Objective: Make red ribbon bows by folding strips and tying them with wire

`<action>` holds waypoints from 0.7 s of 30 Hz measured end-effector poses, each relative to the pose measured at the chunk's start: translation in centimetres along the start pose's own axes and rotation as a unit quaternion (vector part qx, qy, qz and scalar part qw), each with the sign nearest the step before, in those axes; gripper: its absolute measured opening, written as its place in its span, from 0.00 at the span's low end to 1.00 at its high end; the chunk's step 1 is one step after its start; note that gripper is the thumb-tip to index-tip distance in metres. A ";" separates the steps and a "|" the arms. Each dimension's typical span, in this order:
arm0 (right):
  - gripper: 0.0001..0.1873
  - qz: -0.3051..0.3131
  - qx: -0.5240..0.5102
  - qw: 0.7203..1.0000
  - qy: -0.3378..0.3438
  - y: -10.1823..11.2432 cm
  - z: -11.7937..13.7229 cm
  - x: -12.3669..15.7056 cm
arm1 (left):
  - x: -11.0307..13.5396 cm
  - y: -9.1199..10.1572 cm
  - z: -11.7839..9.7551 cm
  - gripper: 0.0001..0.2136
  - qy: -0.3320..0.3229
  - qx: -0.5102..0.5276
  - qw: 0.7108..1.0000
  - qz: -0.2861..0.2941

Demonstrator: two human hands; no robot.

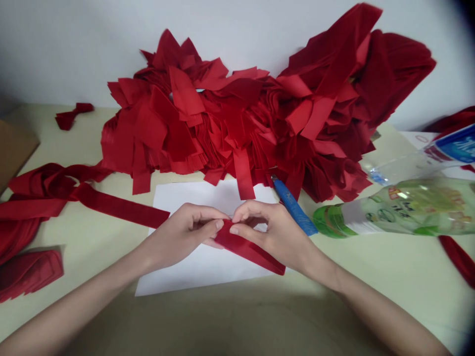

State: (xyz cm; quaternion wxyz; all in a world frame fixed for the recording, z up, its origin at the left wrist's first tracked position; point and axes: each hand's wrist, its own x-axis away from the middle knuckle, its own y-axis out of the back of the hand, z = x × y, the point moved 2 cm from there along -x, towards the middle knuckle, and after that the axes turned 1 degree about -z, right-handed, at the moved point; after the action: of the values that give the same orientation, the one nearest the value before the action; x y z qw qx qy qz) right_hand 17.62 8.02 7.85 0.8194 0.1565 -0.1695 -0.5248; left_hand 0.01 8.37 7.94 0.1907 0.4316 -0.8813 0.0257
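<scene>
A red velvet ribbon (256,248) is pinched between my two hands, above a white sheet of paper (178,277). My left hand (189,230) is closed on it with the thumb on top. Close beside, my right hand (272,227) grips the same ribbon between thumb and fingertips. One folded end slants down to the right below my right hand. Another red ribbon stretch (122,206) runs from my left hand toward ribbon at the left; the join behind the hand is hidden.
A large heap of cut red ribbon pieces (237,113) lies against the wall. A blue cutter-like tool (295,205) lies right of the paper. Two plastic bottles lie at the right, one green-capped (408,210). A red bow (73,115) and a cardboard box (17,143) are at the left.
</scene>
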 end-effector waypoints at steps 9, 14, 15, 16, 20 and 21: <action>0.04 -0.003 0.032 0.999 -0.010 0.0 -0.2 0.0 | 0.2 0.0 -0.1 0.13 -0.015 -0.091 0.996 -0.009; 0.04 -0.010 0.039 0.999 -0.008 -0.1 -0.1 0.0 | 0.4 0.0 -0.3 0.14 -0.012 -0.099 0.995 0.003; 0.03 -0.011 0.038 0.999 -0.008 -0.1 -0.2 0.0 | 0.4 0.0 -0.3 0.14 -0.011 -0.100 0.995 0.002; 0.03 -0.012 0.038 0.999 -0.009 -0.1 -0.2 0.0 | 0.4 -0.1 -0.2 0.14 -0.010 -0.099 0.995 -0.001; 0.03 -0.003 0.035 0.999 -0.004 -0.3 -0.4 0.1 | 0.2 -0.4 0.3 0.11 -0.007 -0.052 0.999 0.006; 0.02 0.000 0.036 0.999 -0.001 -0.3 -0.4 0.2 | 0.1 -0.5 0.4 0.10 -0.008 -0.036 0.999 0.007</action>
State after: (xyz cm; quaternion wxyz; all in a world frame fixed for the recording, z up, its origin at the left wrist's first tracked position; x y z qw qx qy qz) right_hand 17.64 7.79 7.38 0.8130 0.1852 -0.1892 -0.5186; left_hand 0.21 7.85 7.54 0.1991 0.4186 -0.8860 -0.0083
